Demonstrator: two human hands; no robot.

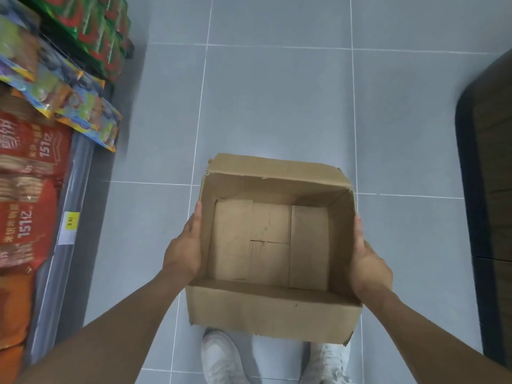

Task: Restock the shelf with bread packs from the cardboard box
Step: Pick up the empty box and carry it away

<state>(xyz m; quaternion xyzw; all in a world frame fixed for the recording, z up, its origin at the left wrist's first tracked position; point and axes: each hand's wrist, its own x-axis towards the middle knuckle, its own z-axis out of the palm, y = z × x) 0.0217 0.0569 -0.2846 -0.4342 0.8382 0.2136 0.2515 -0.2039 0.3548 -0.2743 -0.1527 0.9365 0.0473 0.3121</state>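
An open brown cardboard box (pixel 273 309) is held over the grey tiled floor in front of me, and nothing lies inside it. My left hand (pixel 184 245) presses flat against its left wall with the fingers straight. My right hand (pixel 370 261) presses flat against the right wall the same way. The box hangs between the two palms. The shelf (pixel 74 189) runs along the left edge, packed with red and orange bread packs (pixel 25 195).
Blue-yellow snack bags (pixel 77 106) and green-red packs (pixel 94 31) fill the shelf farther back. A yellow price tag (pixel 70 220) sits on the shelf rail. A dark wooden counter (pixel 490 189) stands at the right. My white shoes (pixel 221 358) are below the box.
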